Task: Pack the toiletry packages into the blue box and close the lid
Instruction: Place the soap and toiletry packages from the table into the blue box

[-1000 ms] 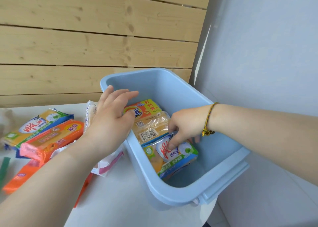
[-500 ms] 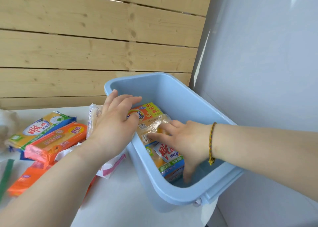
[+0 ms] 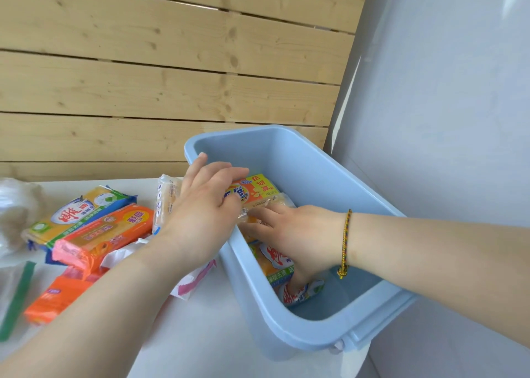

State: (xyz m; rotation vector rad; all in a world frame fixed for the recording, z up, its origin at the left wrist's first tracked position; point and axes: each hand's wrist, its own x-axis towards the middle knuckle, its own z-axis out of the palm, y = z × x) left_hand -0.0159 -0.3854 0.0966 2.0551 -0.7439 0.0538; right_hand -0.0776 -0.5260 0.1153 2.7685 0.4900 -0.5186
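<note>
On the white table [image 3: 218, 334], against a wooden plank wall [image 3: 143, 76], stands the blue box [image 3: 315, 162], an open, pale blue plastic tub with a thick rolled rim and no lid on it. Inside lie soap packs: an orange-and-yellow pack [image 3: 258, 191] at the far end with clear wrap below its label, and nearer the camera a yellow pack with red lettering [image 3: 276, 265] and another pack [image 3: 301, 291] tilted against the floor of the box. The left hand [image 3: 206, 211] reaches over the left rim, fingers spread and lightly curled, fingertips resting on the orange-and-yellow pack; whether it grips it I cannot tell. The right hand [image 3: 298, 234], with a braided bracelet [image 3: 345, 242] at the wrist, lies palm down inside the box, fingers stretched flat over the packs, pressing rather than gripping. Left of the box, more packs wait on the table: a yellow-green pack [image 3: 77, 214], an orange pack [image 3: 106, 234] and a smaller orange one [image 3: 57, 294].
</note>
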